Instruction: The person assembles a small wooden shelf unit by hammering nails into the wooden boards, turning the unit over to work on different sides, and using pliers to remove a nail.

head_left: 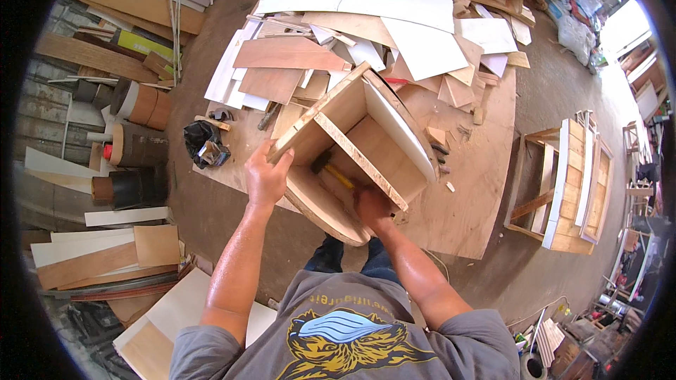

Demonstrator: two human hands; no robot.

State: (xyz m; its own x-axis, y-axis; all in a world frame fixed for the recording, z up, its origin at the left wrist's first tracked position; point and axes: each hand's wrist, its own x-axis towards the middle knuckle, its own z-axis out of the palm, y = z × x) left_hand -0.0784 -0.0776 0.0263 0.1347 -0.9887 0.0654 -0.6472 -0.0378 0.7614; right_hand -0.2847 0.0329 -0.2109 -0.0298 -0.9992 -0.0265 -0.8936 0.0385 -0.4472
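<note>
A small wooden cabinet box (394, 144) with curved sides and a middle divider (359, 158) stands tilted on the plywood table in front of me. My left hand (267, 174) is closed round its left edge, thumb on the near side. Inside the left compartment my right hand (372, 205) grips a hammer (341, 179) by its yellow handle. The hammer's dark head points toward the compartment's far left corner. The divider's edge is close beside my right hand, and shadow partly hides the fingers.
Piled wood and white board offcuts (359, 0) cover the table's far side. A black plastic bag (204, 142) lies at the table's left edge. Small tools (440, 153) lie right of the box. A wooden frame (563, 186) stands on the floor at right; stacked boards (105, 257) are at left.
</note>
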